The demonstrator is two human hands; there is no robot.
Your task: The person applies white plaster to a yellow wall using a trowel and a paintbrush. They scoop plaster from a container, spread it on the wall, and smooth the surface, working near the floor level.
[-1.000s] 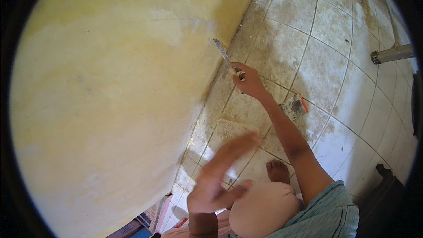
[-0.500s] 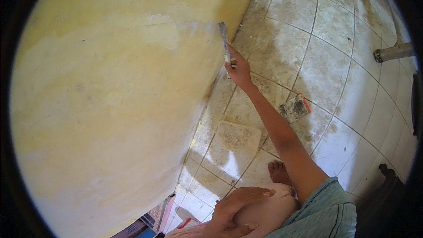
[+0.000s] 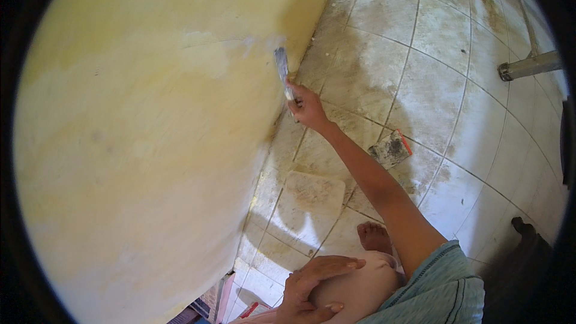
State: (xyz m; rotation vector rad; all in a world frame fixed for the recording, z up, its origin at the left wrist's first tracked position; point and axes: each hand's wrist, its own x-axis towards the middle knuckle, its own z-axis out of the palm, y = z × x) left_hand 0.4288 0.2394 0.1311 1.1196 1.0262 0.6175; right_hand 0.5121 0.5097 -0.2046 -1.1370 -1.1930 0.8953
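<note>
In my right hand, fingers wrapped round its handle, is a putty knife with a greyish, smeared blade. The blade points up and away, at the lower part of the yellow wall, close to a whitish smear and a thin crack line. Whether the blade's edge touches the wall I cannot tell. My left hand rests over my bent knee, holding nothing, thumb and fingers apart.
Stained white floor tiles meet the wall. A pale square slab and a dirty box with a red edge lie near my right forearm. Metal legs stand at far right; a dark object is lower right.
My right hand has moved the putty knife slightly left and nearer to me along the wall. The whole view has shifted a little. My left hand stays on the knee.
</note>
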